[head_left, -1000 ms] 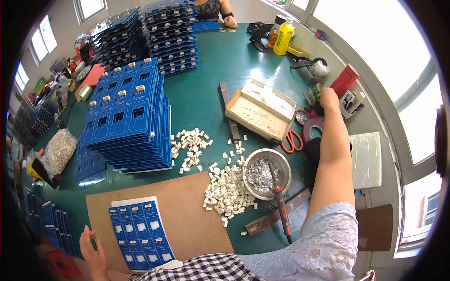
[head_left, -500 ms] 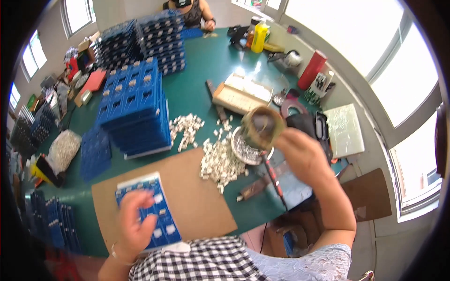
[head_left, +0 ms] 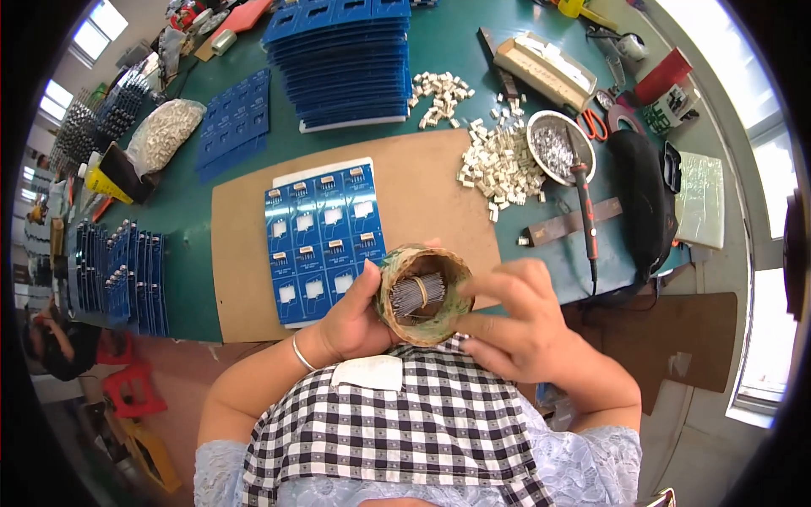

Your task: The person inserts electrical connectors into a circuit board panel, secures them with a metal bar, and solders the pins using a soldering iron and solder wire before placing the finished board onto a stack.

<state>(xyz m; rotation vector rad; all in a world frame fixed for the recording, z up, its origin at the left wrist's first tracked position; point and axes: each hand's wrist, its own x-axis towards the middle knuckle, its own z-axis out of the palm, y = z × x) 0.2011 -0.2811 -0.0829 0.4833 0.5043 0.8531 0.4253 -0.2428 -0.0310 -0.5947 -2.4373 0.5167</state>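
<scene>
My left hand (head_left: 351,323) is wrapped around the side of a worn, greenish-brown round cup (head_left: 454,287), held tilted in front of my apron so its mouth faces up at me. Inside lies a bundle of thin grey metal pins or wires (head_left: 407,296) tied with a tan band. At the cup's right rim is my right hand (head_left: 525,325), its fingers apart and nothing seen in them; whether a fingertip touches the rim I cannot tell. Just beyond the cup, a blue circuit board panel (head_left: 325,228) with small white connectors rests on a white backing.
Brown cardboard (head_left: 422,190) lies beneath the panel. Beyond it stands a tall stack of blue boards (head_left: 346,84). To the right are loose white connectors (head_left: 503,165), a metal-filled bowl (head_left: 534,139), a soldering iron (head_left: 585,198) and orange-handled scissors (head_left: 596,127).
The cup has come from above the bowl, in my right hand, to in front of my apron. My left hand has moved from over the blue panel and taken hold of it; my right has let go.
</scene>
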